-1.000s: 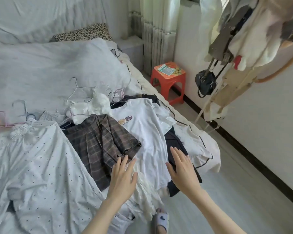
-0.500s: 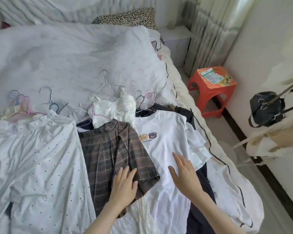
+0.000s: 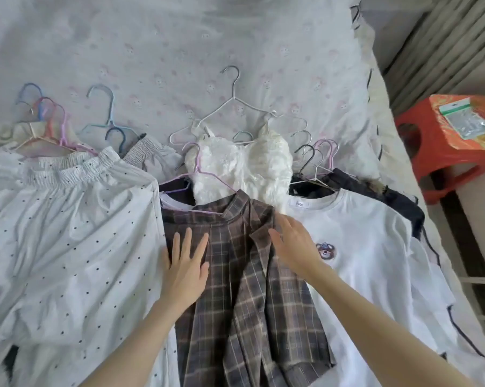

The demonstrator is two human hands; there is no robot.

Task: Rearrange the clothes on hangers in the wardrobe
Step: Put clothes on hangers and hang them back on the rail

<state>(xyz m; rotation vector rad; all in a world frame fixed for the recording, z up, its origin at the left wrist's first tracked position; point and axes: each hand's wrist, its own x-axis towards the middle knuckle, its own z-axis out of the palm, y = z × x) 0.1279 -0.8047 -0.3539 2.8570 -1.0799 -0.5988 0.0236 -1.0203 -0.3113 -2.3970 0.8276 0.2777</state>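
Several garments on hangers lie side by side on the bed. A brown plaid shirt lies in the middle, on a lilac hanger. My left hand rests flat on the shirt's left shoulder with straight fingers. My right hand lies open over its collar and front edge. A white T-shirt with a bear badge lies to the right, over dark clothes. A white lacy camisole lies above the plaid shirt. White dotted trousers cover the left.
Loose pastel hangers and a grey wire hanger lie on the pale bedsheet further up. A red plastic stool with a packet on it stands on the floor at the right, below striped curtains.
My view has swung left and down over the bed. Both hands have moved up from the clothes' lower hems onto the plaid shirt's shoulder and collar.
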